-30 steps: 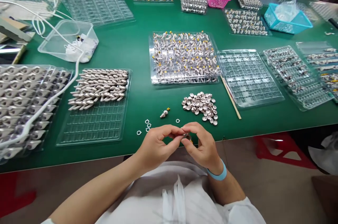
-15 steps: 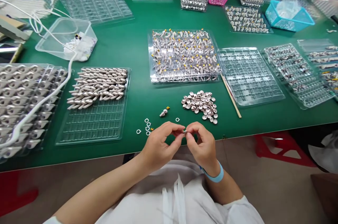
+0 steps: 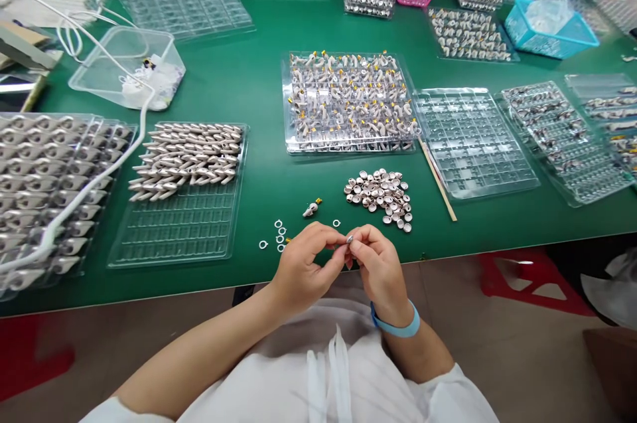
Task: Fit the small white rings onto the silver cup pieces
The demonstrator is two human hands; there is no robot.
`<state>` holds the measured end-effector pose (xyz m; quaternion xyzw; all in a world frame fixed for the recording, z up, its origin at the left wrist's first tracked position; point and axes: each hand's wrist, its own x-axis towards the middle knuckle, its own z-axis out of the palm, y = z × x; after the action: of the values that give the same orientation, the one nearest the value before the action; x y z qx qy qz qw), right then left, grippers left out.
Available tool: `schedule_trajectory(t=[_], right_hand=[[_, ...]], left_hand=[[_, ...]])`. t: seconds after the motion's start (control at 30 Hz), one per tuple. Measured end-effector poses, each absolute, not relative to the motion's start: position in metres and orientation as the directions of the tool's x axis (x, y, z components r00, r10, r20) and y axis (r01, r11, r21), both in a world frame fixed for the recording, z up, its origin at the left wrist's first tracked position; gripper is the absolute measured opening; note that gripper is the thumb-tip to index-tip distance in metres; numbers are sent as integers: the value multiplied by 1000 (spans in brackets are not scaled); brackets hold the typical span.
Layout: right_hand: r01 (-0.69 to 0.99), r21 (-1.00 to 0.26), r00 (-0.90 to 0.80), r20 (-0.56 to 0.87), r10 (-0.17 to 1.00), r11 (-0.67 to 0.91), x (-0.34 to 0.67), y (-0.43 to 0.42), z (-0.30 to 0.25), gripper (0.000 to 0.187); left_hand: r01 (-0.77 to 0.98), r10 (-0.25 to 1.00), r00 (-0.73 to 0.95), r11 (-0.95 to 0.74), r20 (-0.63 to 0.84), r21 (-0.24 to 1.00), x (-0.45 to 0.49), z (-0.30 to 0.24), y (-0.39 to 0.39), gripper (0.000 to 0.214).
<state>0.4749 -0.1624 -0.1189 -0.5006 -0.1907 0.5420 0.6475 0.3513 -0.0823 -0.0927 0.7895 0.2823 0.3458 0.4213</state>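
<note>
Fingers point(image 3: 331, 235) of my left hand point(image 3: 302, 267) and right hand point(image 3: 384, 271) pinch one small silvery part point(image 3: 350, 239). On the green table point(image 3: 279, 177): round caps point(image 3: 381, 195) heaped beyond, white rings point(image 3: 282, 231) nearby.

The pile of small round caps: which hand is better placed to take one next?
Probably the right hand: the pile lies just beyond it, while the left hand is farther off, nearer the clustered rings. Both meet at a small shiny piece.

White top point(image 3: 269, 376), pale hanging ties point(image 3: 340, 376), white sleeves point(image 3: 460, 393), light-blue right wristband point(image 3: 405, 329), bare hands point(image 3: 304, 265)
</note>
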Motion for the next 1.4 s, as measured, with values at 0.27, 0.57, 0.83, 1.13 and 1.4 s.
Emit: schedule_trajectory(t=[0.27, 0.57, 0.83, 1.13, 1.4], right_hand=[[-588, -797, 294, -371, 881, -140, 473, -157, -114, 13], [-727, -644, 129, -468, 874, -237, 477, -154, -110, 15], [-746, -609, 83, -487, 869, -270, 478, -154, -107, 19], [-781, -526, -67, -464, 883, -336, 481, -154, -111, 19], [-790, -444, -222, -436, 872, -423, 483, -153, -112, 17]], left_hand=[[160, 666, 600, -643, 443, 749, 350, -99, -80, 10], [136, 554, 640, -763, 532, 631, 344, -106, -78, 15], [125, 532, 655, -776, 536, 618, 343, -104, -75, 14], [59, 489, 705, -763, 514, 644, 342, -98, -70, 14], [29, 455, 760, -737, 464, 676, 336, -97, -63, 15]])
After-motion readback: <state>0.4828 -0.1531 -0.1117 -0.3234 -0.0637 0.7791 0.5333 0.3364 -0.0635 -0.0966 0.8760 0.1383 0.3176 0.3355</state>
